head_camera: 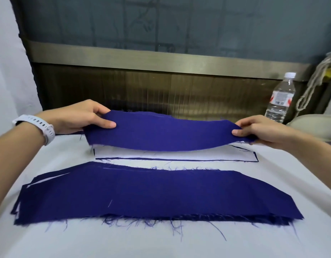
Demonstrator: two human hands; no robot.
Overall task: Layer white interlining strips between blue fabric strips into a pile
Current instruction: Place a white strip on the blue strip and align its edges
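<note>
Both hands, left (82, 118) and right (257, 130), pinch the ends of a blue fabric strip (161, 133) above the white interlining strip (161, 155). It looks light, limp, fray-prone; holding both ends seems best.

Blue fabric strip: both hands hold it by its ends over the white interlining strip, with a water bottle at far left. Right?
No. The head view shows the water bottle at far right. Left hand and right hand hold the blue fabric strip by its ends over the white interlining strip.
</note>
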